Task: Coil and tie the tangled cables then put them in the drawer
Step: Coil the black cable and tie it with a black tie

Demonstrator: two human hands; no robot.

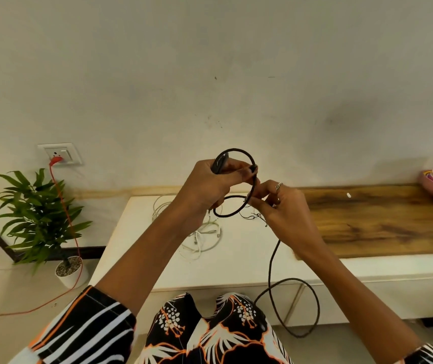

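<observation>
1. Above the white table, one black cable loops between two hands.
2. Left hand grips its plug; right hand pinches the loop.
3. White cables, tangled beyond counting, lie on the table.

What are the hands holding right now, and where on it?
Black cable: left hand grips its coiled loop and plug end; right hand pinches the strand beside the loop.

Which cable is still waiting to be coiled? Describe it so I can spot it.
On the white cabinet top, just behind the left hand, lies a loose tangle of white cables. Unlike the black cable both hands hold, it is pale, thin and untouched.
</observation>
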